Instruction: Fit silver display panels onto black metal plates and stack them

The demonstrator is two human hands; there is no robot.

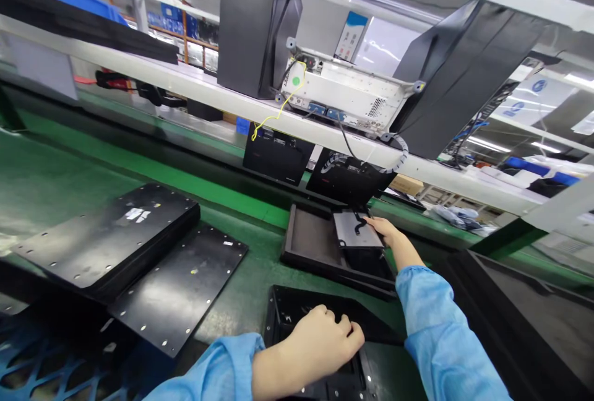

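My right hand (pixel 388 232) grips the right edge of a flat silver-backed panel (pixel 348 231) with a black ribbon cable on its face. The panel is tilted over the right part of a shallow black foam-lined tray (pixel 304 237). Closer to me, my left hand (pixel 320 342) is closed, its fingers curled above a black metal housing (pixel 290 305) with screws along its edges. Whatever those fingers hold, if anything, is hidden behind the hand.
On the green bench (pixel 245 283), a black metal enclosure (pixel 125 228) and a flat black plate (pixel 185 283) lie at left. Another dark foam-lined tray (pixel 533 314) is at right. Above runs a white shelf (pixel 199 82) bearing a white electronics chassis (pixel 343 91) with hanging cables.
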